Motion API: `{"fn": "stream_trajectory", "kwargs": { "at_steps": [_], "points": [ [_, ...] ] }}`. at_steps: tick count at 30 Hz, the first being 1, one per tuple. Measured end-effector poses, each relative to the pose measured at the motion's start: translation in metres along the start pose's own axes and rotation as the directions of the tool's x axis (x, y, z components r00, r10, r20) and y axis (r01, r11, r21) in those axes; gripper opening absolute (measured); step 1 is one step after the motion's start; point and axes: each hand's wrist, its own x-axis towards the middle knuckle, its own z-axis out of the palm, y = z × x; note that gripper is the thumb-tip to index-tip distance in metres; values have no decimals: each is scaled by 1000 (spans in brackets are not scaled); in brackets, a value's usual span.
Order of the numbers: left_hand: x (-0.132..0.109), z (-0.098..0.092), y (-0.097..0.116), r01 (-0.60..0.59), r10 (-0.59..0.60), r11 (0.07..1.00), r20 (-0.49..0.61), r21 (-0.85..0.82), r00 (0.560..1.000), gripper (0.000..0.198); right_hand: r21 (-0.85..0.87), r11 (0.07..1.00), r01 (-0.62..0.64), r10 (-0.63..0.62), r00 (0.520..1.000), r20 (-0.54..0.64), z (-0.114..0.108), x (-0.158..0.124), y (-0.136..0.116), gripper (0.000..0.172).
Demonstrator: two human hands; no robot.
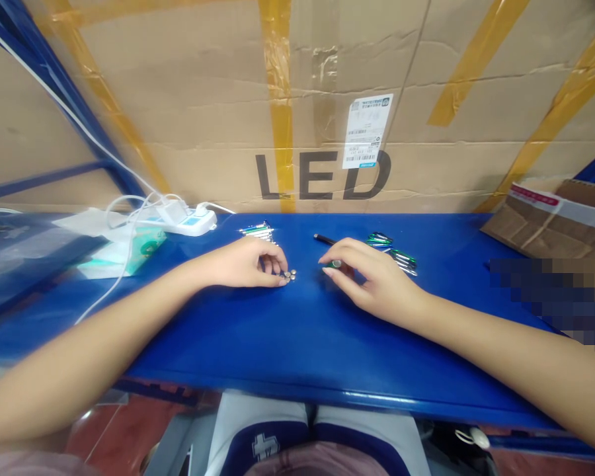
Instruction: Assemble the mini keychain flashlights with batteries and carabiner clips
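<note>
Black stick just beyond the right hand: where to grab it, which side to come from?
Probably pinch the black stick across its exposed left part, coming from above and the left. It is slim and lies on the blue table; its other end is hidden behind the right hand, so the left offers the clearer grip.
</note>
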Motion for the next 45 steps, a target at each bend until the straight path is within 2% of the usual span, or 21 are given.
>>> {"fn": "stream_trajectory", "kwargs": {
  "at_steps": [4, 10, 19, 29, 38, 41, 45],
  "points": [
    [-1, -2, 0, -9, 8, 999, 25, 39, 1000, 27, -2, 1000, -1, 1, 999, 54, 0, -1, -1, 11],
    [0, -4, -2, 77, -77, 997, 8, 7, 997, 25, 110, 988, -111, 100, 990, 103, 4, -2, 3, 10],
    [1, -3, -8, 49, -49, 999, -16, 15, 999, 19, 193, 977, -90, 50, 978, 203, 3, -2, 2, 8],
    [3, -3, -10, 74, -66, 994, -95, 84, 993, 22, 211, 975, -67, 20, 977, 214, 1, 0, -1, 9],
    [3, -2, -8, 45, -36, 992, -73, 121, 997, 17, 207, 977, -57, 11, 976, 217, 0, -1, -2, 8],
    [2, -2, -3, 41, -33, 997, -114, 65, 993, 17, 206, 977, -56, 12, 978, 210, 1, -1, -2, 8],
    [0, 5, 13, -51, 25, 990, -186, -134, 982, 17, 221, 974, -56, 10, 980, 201, 5, -3, -1, 9]
  ]
}}
